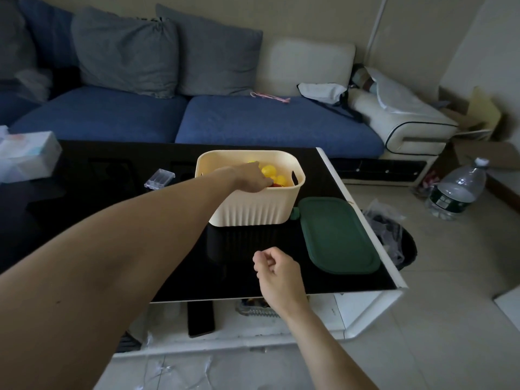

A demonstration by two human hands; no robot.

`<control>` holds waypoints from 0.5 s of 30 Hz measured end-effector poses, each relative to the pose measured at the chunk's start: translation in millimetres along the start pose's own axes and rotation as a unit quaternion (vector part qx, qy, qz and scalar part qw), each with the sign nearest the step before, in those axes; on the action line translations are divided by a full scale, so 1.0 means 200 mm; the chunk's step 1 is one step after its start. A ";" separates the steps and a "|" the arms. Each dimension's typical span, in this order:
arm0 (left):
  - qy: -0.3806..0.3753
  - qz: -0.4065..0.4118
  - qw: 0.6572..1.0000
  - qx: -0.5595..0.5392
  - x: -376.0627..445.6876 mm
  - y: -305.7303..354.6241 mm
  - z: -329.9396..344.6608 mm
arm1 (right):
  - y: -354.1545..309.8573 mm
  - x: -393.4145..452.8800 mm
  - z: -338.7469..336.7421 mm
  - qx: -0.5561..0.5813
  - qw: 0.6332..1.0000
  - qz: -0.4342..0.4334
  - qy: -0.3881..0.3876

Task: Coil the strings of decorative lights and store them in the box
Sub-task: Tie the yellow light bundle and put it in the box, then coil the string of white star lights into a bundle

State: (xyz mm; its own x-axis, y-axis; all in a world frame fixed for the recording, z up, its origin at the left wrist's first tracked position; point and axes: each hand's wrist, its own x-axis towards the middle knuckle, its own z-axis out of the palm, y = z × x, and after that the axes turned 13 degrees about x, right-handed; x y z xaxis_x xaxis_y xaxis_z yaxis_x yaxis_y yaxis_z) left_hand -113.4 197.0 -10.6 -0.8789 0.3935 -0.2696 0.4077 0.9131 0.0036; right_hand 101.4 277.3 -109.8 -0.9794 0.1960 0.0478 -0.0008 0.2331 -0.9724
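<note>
While the left hand (250, 177) reaches over the near rim into the cream ribbed plastic box (250, 205), its fingers dip among the yellow and orange round bulbs of the decorative lights (271, 174) piled inside, and whether those fingers are pinching a bulb or only touching cannot be told, since the rim hides the tips. The right hand (274, 268) hovers above the glossy black desk (126, 192), nearer the camera than the box, fingers curled loosely into the palm with nothing in them. Just to the right of the box lies a dark green rectangular plastic lid (340, 237), flat on the desk, its corner close to the box's base. Left of the box sits a small clear plastic case (159, 178), and at the far left edge a white soft pack of tissues (26, 154), its print too blurred to read. Behind the desk runs a blue fabric sofa (253, 122) with grey cushions (123, 52), and a pink wire hanger (270, 97) lies on the seat. On the tiled floor to the right stands a large clear plastic water bottle (457, 191) with a dark label, the writing on it too small to make out. A black bin with a clear liner (399, 240) sits beside the desk's right edge.
</note>
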 end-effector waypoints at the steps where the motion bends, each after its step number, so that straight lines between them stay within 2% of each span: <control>1: -0.018 -0.010 1.000 -0.003 0.01 -0.01 0.00 | 0.00 0.00 0.00 0.001 1.000 0.003 0.001; 3: -0.023 -0.021 0.999 -0.018 0.01 -0.02 0.02 | 0.00 0.00 0.00 0.001 1.000 0.008 -0.004; 5: 0.024 -0.037 0.998 -0.046 -0.03 -0.01 0.03 | -0.01 0.00 0.01 -0.006 1.000 0.011 -0.011; 8: 0.214 -0.035 0.971 -0.105 -0.17 0.00 0.03 | -0.02 0.00 0.01 -0.020 1.000 0.008 -0.017; 10: 0.348 -0.025 0.927 -0.134 -0.29 -0.03 0.07 | -0.03 -0.01 0.02 -0.032 0.999 0.001 -0.024; 12: 0.443 -0.025 0.883 -0.154 -0.42 -0.11 0.15 | -0.03 -0.01 0.04 -0.046 0.998 -0.002 -0.041; 13: 0.460 -0.032 0.870 -0.175 -0.47 -0.15 0.19 | -0.03 -0.01 0.04 -0.058 0.997 -0.003 -0.050; 15: 0.442 -0.082 0.875 -0.179 -0.60 -0.27 0.31 | -0.02 -0.03 0.05 -0.073 0.995 0.001 -0.074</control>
State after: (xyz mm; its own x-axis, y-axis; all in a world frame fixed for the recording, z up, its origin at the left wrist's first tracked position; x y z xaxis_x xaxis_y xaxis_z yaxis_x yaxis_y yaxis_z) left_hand -15.1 94.1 -39.1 -0.8313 0.0394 0.5544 0.2937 0.8780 0.3779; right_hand 104.3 265.4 -107.8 -0.9984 0.0560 0.0009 0.0200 0.3711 -0.9284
